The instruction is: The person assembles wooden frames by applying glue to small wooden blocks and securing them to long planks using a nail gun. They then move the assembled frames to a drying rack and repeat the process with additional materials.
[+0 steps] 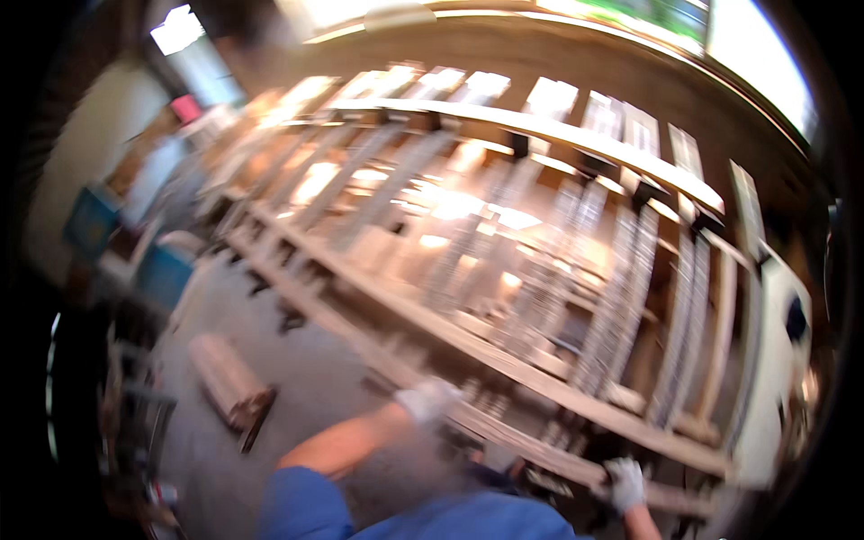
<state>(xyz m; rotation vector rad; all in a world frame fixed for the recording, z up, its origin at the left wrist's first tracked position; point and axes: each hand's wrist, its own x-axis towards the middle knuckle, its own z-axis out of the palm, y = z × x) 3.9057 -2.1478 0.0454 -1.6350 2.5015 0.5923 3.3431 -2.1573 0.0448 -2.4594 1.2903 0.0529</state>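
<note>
A long, pale wooden plank (531, 450) runs slantwise along the near side of a large rack, from the upper left down to the lower right. My left hand (427, 400), in a white glove, is closed on its near edge around the middle; motion blurs the fingers. Farther right, my right hand (626, 484), gloved too, has its fingers wrapped round the same plank near its right end. Just beyond lies a parallel wooden beam (396, 301), the front rail of the rack. Metal bars (621, 297) cross the rack in several pairs, with dark clamp parts along the far rail.
On the grey floor (315, 369) at left lies a bundle of wooden pieces (225, 378). Blue bins (162, 270) and other clutter stand farther left. A pale panel (774, 360) closes off the right end. Behind the rack rises a brown wall (576, 67) below windows.
</note>
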